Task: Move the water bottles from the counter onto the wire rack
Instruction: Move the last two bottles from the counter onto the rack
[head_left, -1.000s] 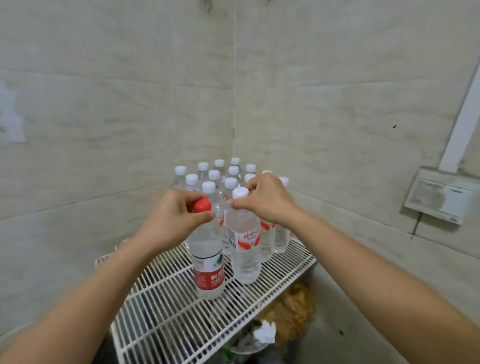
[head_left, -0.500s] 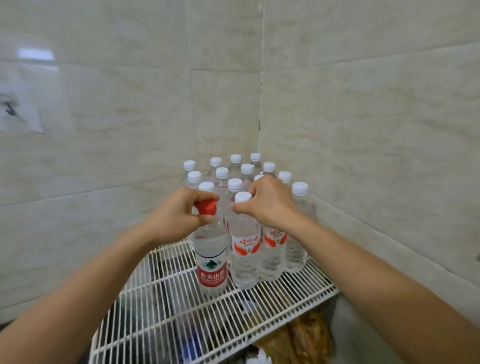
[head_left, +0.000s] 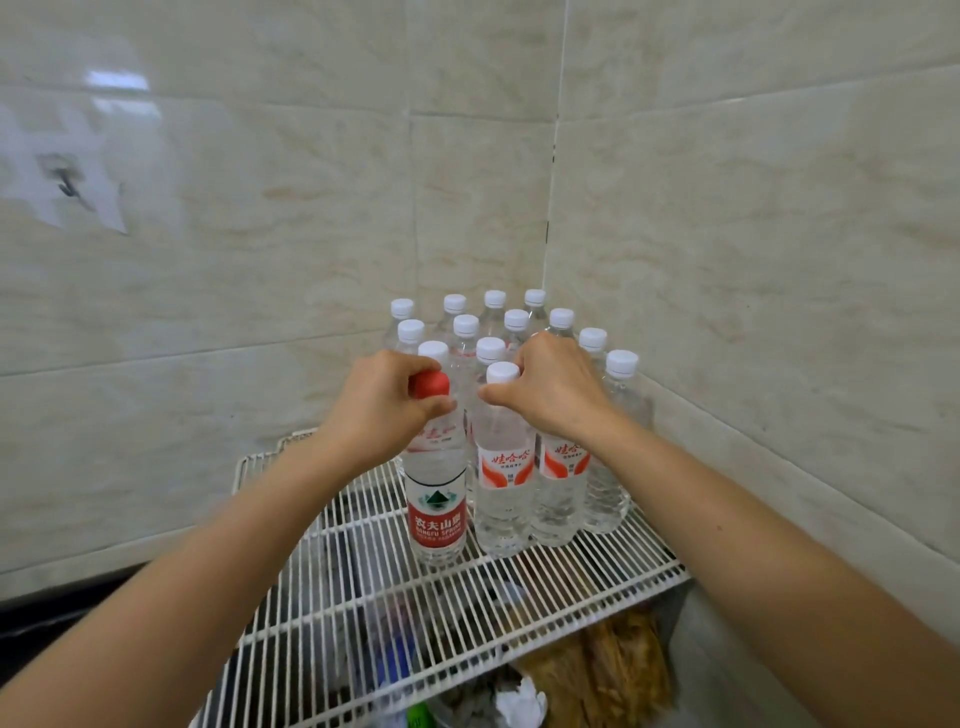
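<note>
While both hands are on bottle tops, I see the wire rack (head_left: 519, 587) in the tiled corner, and I take it as my landmark. My left hand (head_left: 382, 410) is closed around the neck of the red-capped bottle (head_left: 436, 499), just under its red cap (head_left: 431, 383). This bottle stands upright on the rack, at the front left of the group, and it has a red label. My right hand (head_left: 553, 392) pinches the neck of the white-capped bottle (head_left: 504, 488) with thumb and fingers; this one stands upright on the rack too, just beside the red-capped one, to its right. I cannot tell if the two bottles touch each other.

Behind them, toward the back corner of the rack, the other bottles (head_left: 519, 325) stand close together in rows, all with white caps. The front part of the rack is bare wire. Under the rack I see some blurred things, among them a brownish bag (head_left: 602, 670) and a crumpled white paper (head_left: 519, 701).
</note>
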